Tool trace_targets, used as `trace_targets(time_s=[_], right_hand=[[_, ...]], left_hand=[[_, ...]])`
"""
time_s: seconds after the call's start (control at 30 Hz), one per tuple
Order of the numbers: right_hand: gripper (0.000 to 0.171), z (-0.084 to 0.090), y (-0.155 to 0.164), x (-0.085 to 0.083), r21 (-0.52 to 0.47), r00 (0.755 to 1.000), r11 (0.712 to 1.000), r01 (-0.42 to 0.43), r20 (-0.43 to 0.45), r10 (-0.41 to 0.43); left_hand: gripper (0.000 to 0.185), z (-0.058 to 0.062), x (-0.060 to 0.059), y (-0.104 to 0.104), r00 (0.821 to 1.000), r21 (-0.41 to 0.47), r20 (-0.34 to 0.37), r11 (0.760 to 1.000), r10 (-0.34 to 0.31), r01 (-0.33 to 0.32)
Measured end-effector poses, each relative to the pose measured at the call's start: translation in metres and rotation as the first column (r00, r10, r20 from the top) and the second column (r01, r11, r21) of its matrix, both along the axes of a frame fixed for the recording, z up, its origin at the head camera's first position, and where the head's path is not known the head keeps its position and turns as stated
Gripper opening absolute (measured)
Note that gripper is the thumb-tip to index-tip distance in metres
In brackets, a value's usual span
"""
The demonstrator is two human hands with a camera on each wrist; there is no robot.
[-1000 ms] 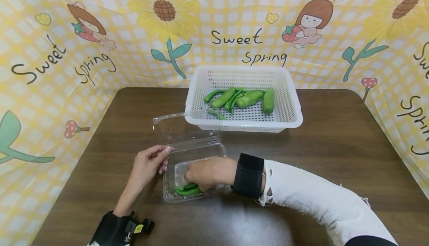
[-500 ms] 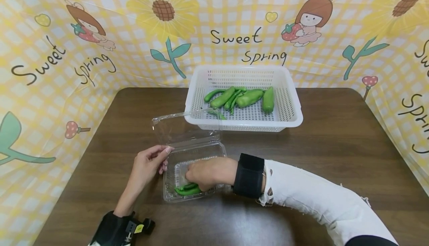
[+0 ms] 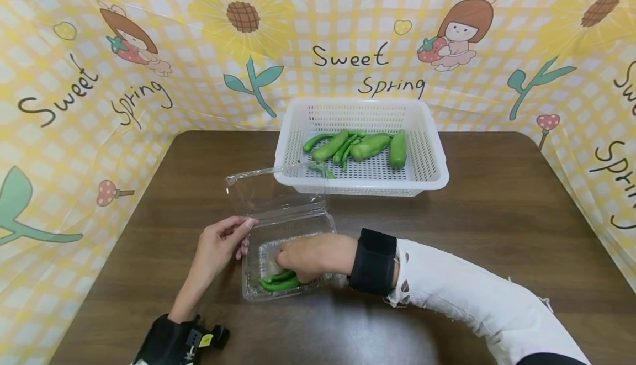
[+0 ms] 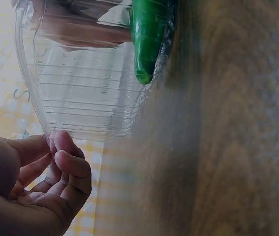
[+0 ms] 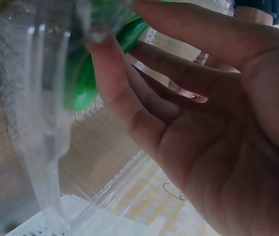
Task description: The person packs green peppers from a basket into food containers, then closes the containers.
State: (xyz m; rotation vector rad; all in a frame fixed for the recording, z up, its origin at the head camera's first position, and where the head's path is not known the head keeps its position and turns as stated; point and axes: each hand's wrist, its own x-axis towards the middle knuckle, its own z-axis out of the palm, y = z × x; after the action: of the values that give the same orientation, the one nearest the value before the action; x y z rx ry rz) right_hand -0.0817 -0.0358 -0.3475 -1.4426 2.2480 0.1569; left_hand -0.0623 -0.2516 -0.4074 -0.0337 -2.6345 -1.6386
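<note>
Settling the peppers flat in the clear box

Seating the green peppers (image 3: pixel 279 281) low in the clear clamshell box (image 3: pixel 288 260) looks like the step in hand. In the head view the right hand (image 3: pixel 310 255) lies inside the tray, fingers curled over the peppers, while the left hand (image 3: pixel 218 246) pinches the box's left rim; the lid stands open toward the white basket (image 3: pixel 361 144) on the table (image 3: pixel 497 216).

The left wrist view shows curled fingers (image 4: pixel 68 164) on the thin wall: grip lightly, since it probably flexes.

The right wrist view shows a fingertip (image 5: pixel 102 69) pressing a pepper; I would nudge them lengthwise, below the rim.
</note>
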Motion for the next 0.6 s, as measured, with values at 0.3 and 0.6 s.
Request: trace_targets(time_s=[0.3, 0.6], right_hand=[[0.035, 0.016, 0.012, -0.003, -0.064, 0.998, 0.997, 0.048, 0.046, -0.045], [0.038, 0.045, 0.037, -0.007, -0.166, 0.996, 0.982, 0.087, 0.044, -0.081]], left_hand=[[0.026, 0.001, 0.0, -0.001, 1.0, -0.018, 0.011, 1.0, -0.006, 0.007], [0.027, 0.002, 0.001, -0.001, 1.0, -0.006, 0.021, 1.0, 0.005, -0.005]])
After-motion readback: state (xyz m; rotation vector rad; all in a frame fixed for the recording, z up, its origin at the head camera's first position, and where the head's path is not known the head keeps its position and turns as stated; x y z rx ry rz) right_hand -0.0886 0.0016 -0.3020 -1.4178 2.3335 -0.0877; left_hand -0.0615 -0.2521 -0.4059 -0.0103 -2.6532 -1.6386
